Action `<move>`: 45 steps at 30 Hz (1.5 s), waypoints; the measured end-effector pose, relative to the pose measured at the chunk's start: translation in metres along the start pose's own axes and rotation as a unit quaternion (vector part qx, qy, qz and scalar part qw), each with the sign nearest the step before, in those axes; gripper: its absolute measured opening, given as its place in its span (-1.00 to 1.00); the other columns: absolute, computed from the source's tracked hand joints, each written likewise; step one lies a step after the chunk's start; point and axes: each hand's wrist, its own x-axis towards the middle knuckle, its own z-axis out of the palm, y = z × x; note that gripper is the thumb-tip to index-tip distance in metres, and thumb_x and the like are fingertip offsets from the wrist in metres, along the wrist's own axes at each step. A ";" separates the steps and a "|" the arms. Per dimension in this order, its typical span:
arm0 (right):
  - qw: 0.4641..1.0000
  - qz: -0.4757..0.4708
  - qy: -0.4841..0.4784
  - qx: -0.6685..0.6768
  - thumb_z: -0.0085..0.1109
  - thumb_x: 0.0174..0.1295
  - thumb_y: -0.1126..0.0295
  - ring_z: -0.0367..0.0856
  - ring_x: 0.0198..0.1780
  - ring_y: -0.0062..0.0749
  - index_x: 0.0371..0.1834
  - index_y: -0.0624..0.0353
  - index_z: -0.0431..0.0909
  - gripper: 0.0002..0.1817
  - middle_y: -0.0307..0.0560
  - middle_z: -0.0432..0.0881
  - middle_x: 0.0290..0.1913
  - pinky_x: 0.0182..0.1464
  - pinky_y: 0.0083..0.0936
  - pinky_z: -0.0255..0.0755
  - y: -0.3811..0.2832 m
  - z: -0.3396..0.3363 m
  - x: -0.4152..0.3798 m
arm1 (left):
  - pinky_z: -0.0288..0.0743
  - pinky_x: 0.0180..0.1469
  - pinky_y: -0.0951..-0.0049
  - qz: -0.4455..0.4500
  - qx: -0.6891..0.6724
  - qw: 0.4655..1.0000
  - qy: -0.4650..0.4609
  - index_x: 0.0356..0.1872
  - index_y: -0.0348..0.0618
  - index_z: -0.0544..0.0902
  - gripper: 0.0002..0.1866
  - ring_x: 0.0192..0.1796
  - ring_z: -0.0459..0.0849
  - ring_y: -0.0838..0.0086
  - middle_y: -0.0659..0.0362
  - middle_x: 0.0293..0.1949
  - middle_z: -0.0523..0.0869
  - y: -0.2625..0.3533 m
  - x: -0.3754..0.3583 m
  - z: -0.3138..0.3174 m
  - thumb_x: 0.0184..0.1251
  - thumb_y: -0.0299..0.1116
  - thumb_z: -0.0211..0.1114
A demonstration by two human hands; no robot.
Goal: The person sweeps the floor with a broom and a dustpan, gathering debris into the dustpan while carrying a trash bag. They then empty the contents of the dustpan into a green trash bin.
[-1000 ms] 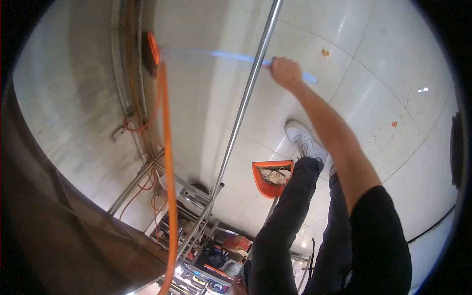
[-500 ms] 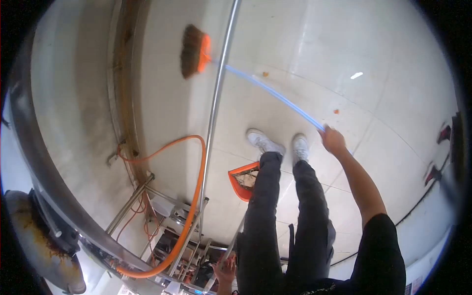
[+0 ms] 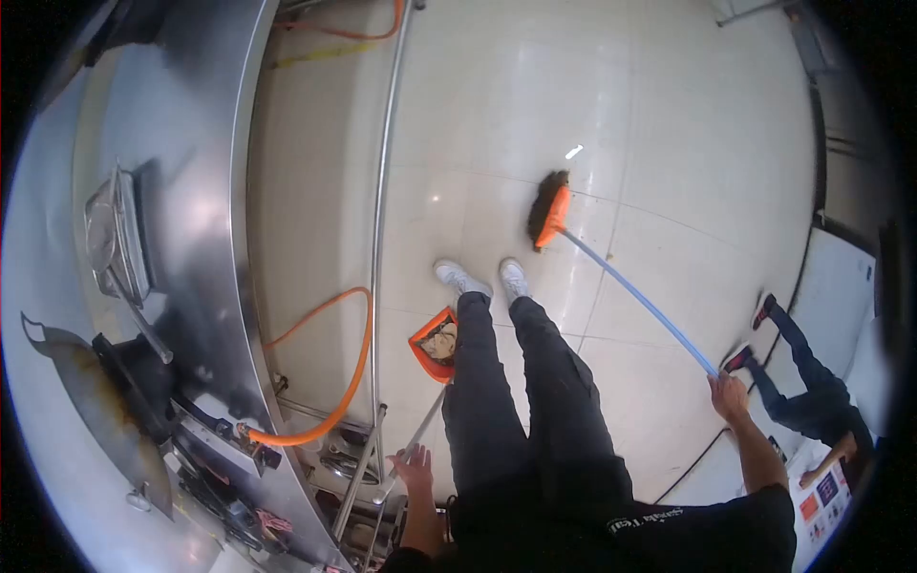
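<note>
My right hand (image 3: 730,395) is wrapped round the upper end of a broom's light blue handle (image 3: 642,298), off to my right. The broom's orange head (image 3: 555,216) with dark bristles is down on the tiled floor, in front of my white shoes. My left hand (image 3: 413,470) is low beside my left leg with its fingers spread, right at the grey handle (image 3: 432,413) of a dustpan. This orange dustpan (image 3: 415,346) stands by my left foot and holds pale, crumpled scraps. A small white scrap (image 3: 573,152) lies just beyond the bristles.
A steel counter (image 3: 205,239) runs along my left, with a stained wok (image 3: 110,411) on it. An orange hose (image 3: 355,372) loops down beside a long metal rail (image 3: 383,191). Another person (image 3: 812,382) is at the right, near a white cabinet (image 3: 833,286).
The broom head has swung from the far left beyond the rail to the floor ahead of my shoes. My right hand has moved outward to the right. The view has turned and shifted.
</note>
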 end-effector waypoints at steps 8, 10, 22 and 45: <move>0.986 -0.100 -0.086 0.098 -0.13 0.31 0.17 0.60 -0.29 0.07 -0.24 0.23 0.42 -0.69 0.12 0.62 -0.38 -0.23 -0.04 0.45 -0.104 0.022 -0.010 | 0.21 0.27 0.10 0.077 0.100 0.991 -0.043 0.12 -0.02 0.23 -0.34 0.23 0.34 0.15 -0.05 0.16 0.36 0.000 -0.010 0.005 0.25 0.30 -0.05; 0.982 -0.130 -0.089 0.104 -0.09 0.24 0.27 0.62 -0.26 0.04 -0.20 0.25 0.42 -0.75 0.12 0.62 -0.34 -0.22 -0.09 0.48 -0.161 0.035 0.028 | 0.20 0.27 0.10 0.098 0.134 0.984 -0.057 0.14 -0.01 0.22 -0.36 0.23 0.34 0.16 -0.04 0.16 0.36 0.008 -0.020 0.017 0.26 0.27 -0.03; 0.988 -0.057 -0.138 0.045 -0.26 0.34 -0.02 0.59 -0.03 -0.10 -0.15 0.15 0.56 -0.50 0.03 0.62 -0.11 -0.04 -0.19 0.48 -0.179 0.098 0.087 | 0.29 0.20 0.15 0.157 0.349 0.912 -0.149 0.13 -0.02 0.26 -0.41 0.17 0.40 0.28 0.04 0.08 0.42 0.085 -0.015 0.125 0.31 0.20 0.00; 0.999 -0.024 -0.039 0.018 -0.15 0.30 -0.03 0.57 -0.29 0.18 -0.39 0.23 0.51 -0.51 0.25 0.59 -0.43 -0.26 -0.03 0.45 -0.182 0.009 -0.015 | 0.53 -0.15 0.42 0.187 0.218 0.955 0.079 0.03 -0.38 0.44 -0.50 -0.20 0.65 0.30 -0.01 -0.23 0.62 0.093 0.029 0.165 0.23 -0.18 0.26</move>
